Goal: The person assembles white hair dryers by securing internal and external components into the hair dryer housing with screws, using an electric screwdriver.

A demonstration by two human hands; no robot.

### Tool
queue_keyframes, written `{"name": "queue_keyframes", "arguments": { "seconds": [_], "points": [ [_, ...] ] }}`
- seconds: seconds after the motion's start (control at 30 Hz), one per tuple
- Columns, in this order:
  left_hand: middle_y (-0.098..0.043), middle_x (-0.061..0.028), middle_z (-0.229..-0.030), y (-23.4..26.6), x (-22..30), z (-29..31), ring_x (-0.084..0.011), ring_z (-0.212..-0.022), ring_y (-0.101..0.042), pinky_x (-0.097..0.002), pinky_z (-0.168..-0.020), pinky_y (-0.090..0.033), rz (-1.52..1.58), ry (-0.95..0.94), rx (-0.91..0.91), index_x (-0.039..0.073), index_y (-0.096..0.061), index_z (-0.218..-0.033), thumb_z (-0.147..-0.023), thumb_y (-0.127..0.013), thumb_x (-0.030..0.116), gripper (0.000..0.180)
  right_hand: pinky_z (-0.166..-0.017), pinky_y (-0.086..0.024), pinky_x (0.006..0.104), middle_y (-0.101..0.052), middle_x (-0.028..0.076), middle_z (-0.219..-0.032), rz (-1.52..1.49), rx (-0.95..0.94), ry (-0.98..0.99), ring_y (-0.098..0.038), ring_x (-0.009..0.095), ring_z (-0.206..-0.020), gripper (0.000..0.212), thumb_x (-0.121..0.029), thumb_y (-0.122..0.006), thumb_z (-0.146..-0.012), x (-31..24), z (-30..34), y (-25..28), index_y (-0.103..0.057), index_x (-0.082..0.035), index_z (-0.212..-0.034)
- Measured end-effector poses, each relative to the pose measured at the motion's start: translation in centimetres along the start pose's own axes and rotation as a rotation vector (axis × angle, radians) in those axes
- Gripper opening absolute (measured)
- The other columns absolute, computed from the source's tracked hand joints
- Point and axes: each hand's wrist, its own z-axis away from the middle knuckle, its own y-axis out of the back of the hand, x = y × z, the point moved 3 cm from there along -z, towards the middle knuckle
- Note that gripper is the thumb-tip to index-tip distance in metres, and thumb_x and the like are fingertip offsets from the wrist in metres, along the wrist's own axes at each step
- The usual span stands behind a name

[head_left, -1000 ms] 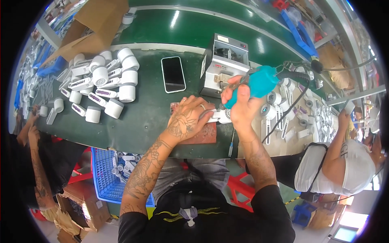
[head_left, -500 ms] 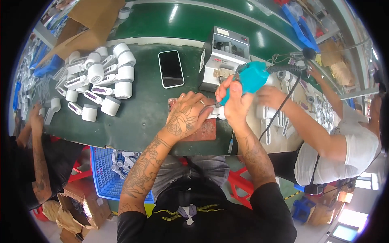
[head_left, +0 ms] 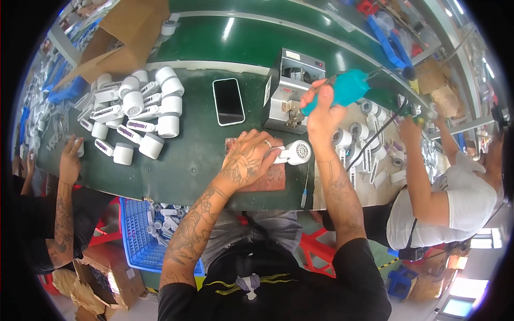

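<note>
My left hand [head_left: 249, 159] is wrapped over the handle of a white handheld device [head_left: 298, 152]. The round grilled head of the device sticks out to the right and faces up. Hand and handle rest on a worn red pad [head_left: 265, 182] on the green-topped table. My right hand [head_left: 324, 113] grips a teal power screwdriver [head_left: 349, 89], raised to the right of a grey metal machine [head_left: 276, 99]. The screwdriver's tip is hidden by my hand and the machine. A slim hand screwdriver [head_left: 304, 198] with a blue handle lies right of the pad.
Several white devices [head_left: 168, 125] are heaped at the left. A phone [head_left: 229, 101] lies behind the pad. A blue basket [head_left: 142, 241] holds parts below the table. Co-workers sit on both sides, one in a white shirt [head_left: 433, 206]. A dark cable [head_left: 377, 131] hangs at the right.
My right hand has lifted the power screwdriver up and right, away from the device. The device's grilled head now shows. The co-worker's arm at the right has drawn back from beside my hand.
</note>
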Motion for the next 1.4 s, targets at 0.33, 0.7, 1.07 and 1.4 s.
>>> {"name": "queue_keyframes", "arguments": {
  "seconds": [0.33,0.7,1.07,1.4],
  "points": [
    [-0.065,-0.0066,-0.103,0.3,0.2,-0.2,-0.0312,-0.097,-0.058,-0.0438,-0.094,-0.043,0.027,0.012,-0.006,0.012,-0.072,-0.111,-0.094,-0.063,0.022,0.021,-0.054,-0.046,0.0315,-0.053,0.006,-0.069,0.005,-0.088,-0.086,-0.053,0.016,-0.058,0.034,-0.034,-0.052,-0.105,-0.9,1.9,-0.3,-0.054,0.0,-0.1],
    [-0.065,-0.0057,-0.103,0.0,0.1,-0.3,-0.0303,-0.095,-0.058,-0.0442,-0.09,-0.044,0.037,0.012,-0.005,0.009,-0.073,-0.107,-0.092,-0.064,0.02,0.021,-0.055,-0.045,0.0321,-0.052,0.007,-0.065,-0.077,-0.101,-0.158,-0.053,0.019,-0.056,0.054,-0.049,-0.057,-0.1,-2.9,6.7,1.0,-0.053,0.005,-0.103],
    [-0.064,-0.005,-0.101,0.1,0.5,-0.6,-0.0277,-0.096,-0.059,-0.0445,-0.09,-0.046,-0.011,-0.002,-0.002,0.009,-0.071,-0.104,-0.092,-0.065,0.023,0.02,-0.054,-0.045,0.0322,-0.05,0.007,-0.067,-0.161,-0.158,-0.165,-0.052,0.018,-0.058,0.048,-0.048,-0.063,-0.097,-1.5,7.7,1.0,-0.049,-0.002,-0.094],
    [-0.062,-0.0049,-0.124,3.2,3.2,5.0,-0.0241,-0.114,-0.057,-0.0442,-0.099,-0.046,-0.392,-0.333,-0.128,0.013,-0.066,-0.115,-0.083,-0.066,0.021,0.033,-0.053,-0.041,0.0312,-0.051,0.003,-0.069,-0.646,0.124,-0.205,-0.048,0.016,-0.06,0.058,-0.068,-0.058,-0.09,-4.2,10.3,4.4,-0.058,-0.012,-0.105]
  ]
}}
